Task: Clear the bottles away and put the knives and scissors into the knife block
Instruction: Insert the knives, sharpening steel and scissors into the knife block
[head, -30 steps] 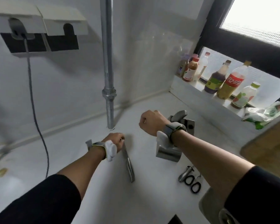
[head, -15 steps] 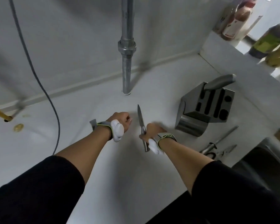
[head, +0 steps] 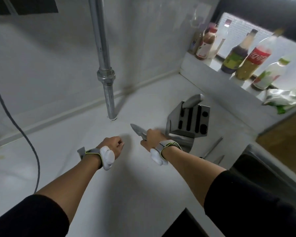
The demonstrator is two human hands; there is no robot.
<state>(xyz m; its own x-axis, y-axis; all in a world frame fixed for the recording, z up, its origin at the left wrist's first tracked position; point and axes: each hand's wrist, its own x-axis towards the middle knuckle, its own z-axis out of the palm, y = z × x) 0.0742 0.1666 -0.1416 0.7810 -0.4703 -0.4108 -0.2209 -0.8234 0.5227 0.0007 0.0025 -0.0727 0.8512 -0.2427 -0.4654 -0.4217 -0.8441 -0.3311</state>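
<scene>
My right hand (head: 152,137) grips a small steel knife (head: 137,131) by its handle, blade pointing up and to the left, just left of the steel knife block (head: 190,124). One knife handle (head: 194,100) sticks out of the block's top slot; the other slots show dark and empty. My left hand (head: 114,145) hovers over the white counter (head: 75,151) with its fingers curled and nothing in it. A sharpening steel (head: 213,147) and the scissors (head: 219,159) lie on the counter right of the block, partly hidden by my right forearm. Several bottles (head: 256,60) stand on the window ledge.
A vertical metal pipe (head: 108,93) rises from the counter behind my hands. A grey cable (head: 29,144) hangs down at the left. A green and white plastic bag (head: 287,98) lies on the ledge. A dark sink (head: 263,171) opens at the right, beside a wooden board (head: 289,134).
The knife passed from lying under my left hand into my right hand, which now carries it right, close to the block. My view lifted, showing the bottles again.
</scene>
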